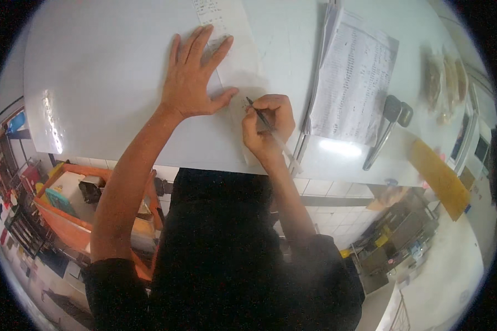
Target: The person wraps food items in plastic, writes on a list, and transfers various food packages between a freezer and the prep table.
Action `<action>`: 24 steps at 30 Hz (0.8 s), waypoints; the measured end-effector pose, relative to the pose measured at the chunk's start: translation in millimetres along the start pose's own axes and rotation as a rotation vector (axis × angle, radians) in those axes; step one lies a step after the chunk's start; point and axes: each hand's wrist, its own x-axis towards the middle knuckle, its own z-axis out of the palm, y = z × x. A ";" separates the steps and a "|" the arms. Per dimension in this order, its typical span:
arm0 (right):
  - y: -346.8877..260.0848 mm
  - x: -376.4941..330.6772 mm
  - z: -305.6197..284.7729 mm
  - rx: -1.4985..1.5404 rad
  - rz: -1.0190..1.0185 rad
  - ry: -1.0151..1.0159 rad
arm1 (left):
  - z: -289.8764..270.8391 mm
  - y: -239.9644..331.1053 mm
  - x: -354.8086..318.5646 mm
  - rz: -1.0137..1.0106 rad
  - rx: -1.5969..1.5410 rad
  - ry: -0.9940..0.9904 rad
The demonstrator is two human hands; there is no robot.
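Item: pen (271, 131), dark toward the tip, pale toward the rear. Place: in the right hand (270, 124), pinched between thumb and fingers, remaining fingers curled. Tip aimed to the left, near the left thumb; whether it meets the paper at this instant cannot be told.

Item: strip of white paper (248, 69), long and narrow. Place: flat on the table (105, 71), partly under the right hand and running away past the left fingertips. Small dark marks at its far end and beside the pen tip.

Item: left hand (196, 80), palm down, fingers spread; thumb and forefinger tips reach over the strip's left edge.

Also listed: printed sheets (350, 77), stacked, just right of the right hand; metal-handled tool (379, 143) with dark head, farther right; clear bag (446, 85) with brownish contents, well right of both hands; orange crate (61, 226), lower than the table, by the left forearm.

Step, as judged: handwriting on the strip. Next move appears to call for a steady left hand against paper slip and a light, controlled pen stroke clear of the left thumb.
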 end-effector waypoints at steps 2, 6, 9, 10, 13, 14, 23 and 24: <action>1.9 4.5 0.2 0.028 0.026 0.011 | 0.0 0.3 -1.1 -0.027 -0.063 0.016; 10.4 9.5 -9.7 -0.009 0.034 -0.002 | -0.7 -4.1 -5.0 -0.082 -0.037 0.047; 12.2 21.4 -23.6 -0.046 -0.008 -0.004 | -6.4 -3.3 -4.4 -0.093 -0.016 0.010; 11.3 27.4 -26.8 -0.102 -0.083 -0.025 | -5.9 -1.9 -2.8 -0.098 -0.020 0.013; -4.8 50.8 -5.4 -0.007 -0.133 -0.102 | -4.5 -3.0 -4.3 -0.090 -0.063 0.052; 0.1 56.3 5.8 -0.028 -0.171 -0.097 | -3.0 -3.0 -2.7 -0.092 -0.041 0.041; 6.6 64.1 28.5 -0.171 -0.071 -0.150 | 1.6 -3.3 -3.5 -0.123 -0.020 0.052; 7.2 64.2 28.3 -0.174 -0.069 -0.152 | 1.3 -2.5 -3.3 -0.134 -0.020 0.045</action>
